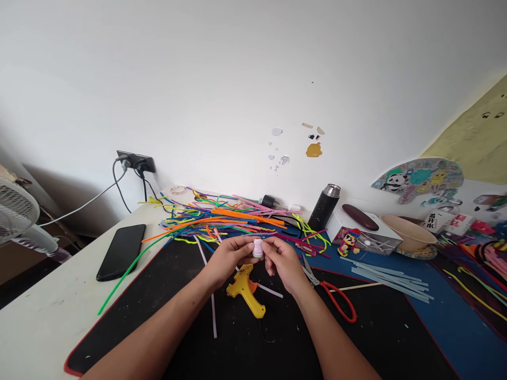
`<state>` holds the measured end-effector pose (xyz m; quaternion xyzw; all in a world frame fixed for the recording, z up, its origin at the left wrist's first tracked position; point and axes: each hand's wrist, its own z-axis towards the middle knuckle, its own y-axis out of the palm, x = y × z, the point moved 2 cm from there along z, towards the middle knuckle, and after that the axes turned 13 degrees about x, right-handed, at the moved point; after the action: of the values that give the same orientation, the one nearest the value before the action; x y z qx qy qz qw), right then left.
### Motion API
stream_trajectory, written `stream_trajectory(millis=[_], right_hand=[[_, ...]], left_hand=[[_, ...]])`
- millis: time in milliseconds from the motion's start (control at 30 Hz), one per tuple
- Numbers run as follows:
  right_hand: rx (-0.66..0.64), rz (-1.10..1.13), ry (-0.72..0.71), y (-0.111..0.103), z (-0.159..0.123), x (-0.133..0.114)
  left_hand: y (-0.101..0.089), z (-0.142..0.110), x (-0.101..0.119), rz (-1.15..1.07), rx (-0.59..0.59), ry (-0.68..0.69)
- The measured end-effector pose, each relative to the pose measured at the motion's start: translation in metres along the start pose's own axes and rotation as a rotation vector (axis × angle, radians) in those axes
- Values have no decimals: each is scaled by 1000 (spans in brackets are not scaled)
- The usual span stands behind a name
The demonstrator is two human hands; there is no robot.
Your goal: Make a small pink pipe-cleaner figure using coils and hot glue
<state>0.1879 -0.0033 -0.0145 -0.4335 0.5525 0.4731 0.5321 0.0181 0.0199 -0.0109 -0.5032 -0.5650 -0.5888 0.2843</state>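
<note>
Between my two hands is a small, pale pink coil of wound pipe cleaner (257,248) with a bit of green at its lower end. My left hand (232,257) pinches it from the left, and my right hand (284,261) grips its right side with thumb and fingers. Just below them lies a yellow hot glue gun (246,293) on the black mat (182,322). Red-handled scissors (336,298) rest to the right of my right hand. Pale lilac pipe cleaners (214,311) lie by the glue gun, partly hidden behind my hands.
A heap of colourful pipe cleaners (222,216) spreads behind my hands. A black phone (121,252) lies at the left. To the right are a black thermos (325,207), a small figurine (348,243), glue sticks (390,279) and a bowl (412,232). A fan (19,211) stands far left.
</note>
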Motion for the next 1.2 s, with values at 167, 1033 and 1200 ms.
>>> stream_trajectory(millis=[167,1033,1200], right_hand=[[-6,17,3,1,-2,-3],[-4,66,45,2,-2,2],[-18,72,54,2,-3,0]], left_hand=[[0,1,-1,-28,5,-14],[-3,1,0,-126,20,-100],[-6,3,-1,-140,13,-114]])
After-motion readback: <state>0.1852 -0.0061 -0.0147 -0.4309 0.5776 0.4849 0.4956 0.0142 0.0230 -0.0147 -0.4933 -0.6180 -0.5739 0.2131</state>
